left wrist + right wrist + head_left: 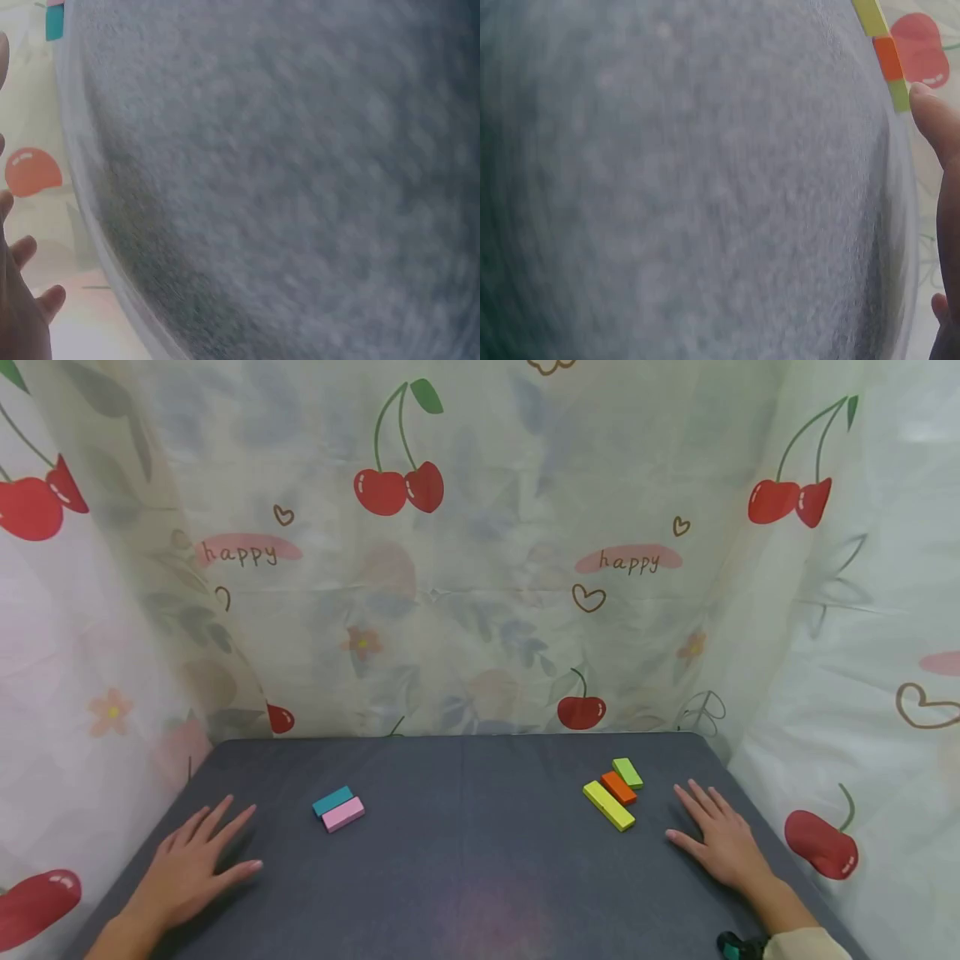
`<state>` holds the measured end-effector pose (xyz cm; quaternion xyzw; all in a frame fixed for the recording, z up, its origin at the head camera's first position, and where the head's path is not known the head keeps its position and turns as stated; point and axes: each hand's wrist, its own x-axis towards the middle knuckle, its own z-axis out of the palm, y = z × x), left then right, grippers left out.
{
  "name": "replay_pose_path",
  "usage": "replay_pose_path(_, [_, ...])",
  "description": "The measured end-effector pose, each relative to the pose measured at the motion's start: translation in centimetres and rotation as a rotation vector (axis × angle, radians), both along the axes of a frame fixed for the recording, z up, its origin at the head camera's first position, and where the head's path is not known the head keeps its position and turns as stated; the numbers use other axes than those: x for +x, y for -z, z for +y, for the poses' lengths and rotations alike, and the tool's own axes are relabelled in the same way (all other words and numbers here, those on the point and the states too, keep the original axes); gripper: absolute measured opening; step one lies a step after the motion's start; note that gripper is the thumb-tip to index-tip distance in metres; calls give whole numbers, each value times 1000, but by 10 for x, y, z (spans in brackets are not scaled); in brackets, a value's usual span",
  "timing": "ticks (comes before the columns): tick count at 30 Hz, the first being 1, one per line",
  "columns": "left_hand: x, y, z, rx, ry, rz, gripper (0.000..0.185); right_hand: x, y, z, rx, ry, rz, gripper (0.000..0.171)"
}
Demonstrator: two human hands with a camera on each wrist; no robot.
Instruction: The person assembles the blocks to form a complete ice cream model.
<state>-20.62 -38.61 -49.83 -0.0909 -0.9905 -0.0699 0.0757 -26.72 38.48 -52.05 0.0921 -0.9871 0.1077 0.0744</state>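
Note:
My left hand (187,868) is at the left side of the dark table, its fingers spread and nothing in them. To its right lie a blue block (332,802) and a pink block (343,815), side by side at a slant. On the right side, my right hand (720,839) is also spread and holds nothing. Left of it lie three blocks in a slanted row: a long yellow block (609,806), a shorter orange block (618,787) and a light green block (627,773). The right wrist view shows the thumb (934,120) overlapping the green block's end.
The dark grey tabletop (465,860) stretches between the two groups of blocks. Behind it and at both sides hangs a pale curtain (480,543) printed with cherries, hearts and the word happy. A black and teal strap (738,947) sits at the right wrist, beside a cream sleeve (806,945).

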Motion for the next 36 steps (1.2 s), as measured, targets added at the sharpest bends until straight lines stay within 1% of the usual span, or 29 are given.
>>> replay_pose_path(5, [-2,-3,7,-5,11,15,88,-2,1,-6,0,-5,11,88])
replay_pose_path(12, [-6,-2,20,-8,13,19,90,-2,2,-17,-33,-38,20,86])
replay_pose_path(14, [-7,-2,23,-1,28,36,89,-3,2,-20,-37,-49,33,86])
replay_pose_path(18, [-8,0,29,17,62,100,85,-3,3,-28,-44,-61,53,86])
replay_pose_path(20, [-8,0,33,22,69,120,84,-2,4,-32,-52,-69,64,85])
replay_pose_path(22, [-9,-1,39,37,68,130,85,-2,5,-36,-67,-83,81,82])
replay_pose_path(25, [-9,-3,49,73,56,125,84,0,5,-43,-89,-102,100,79])
replay_pose_path(28, [-10,-5,60,116,49,138,80,0,4,-50,-111,-102,92,77])
replay_pose_path(32, [-14,-5,73,174,54,186,69,0,4,-61,-145,-101,79,74])
replay_pose_path(36, [-19,-2,83,219,55,233,56,-1,5,-68,-166,-121,89,73])
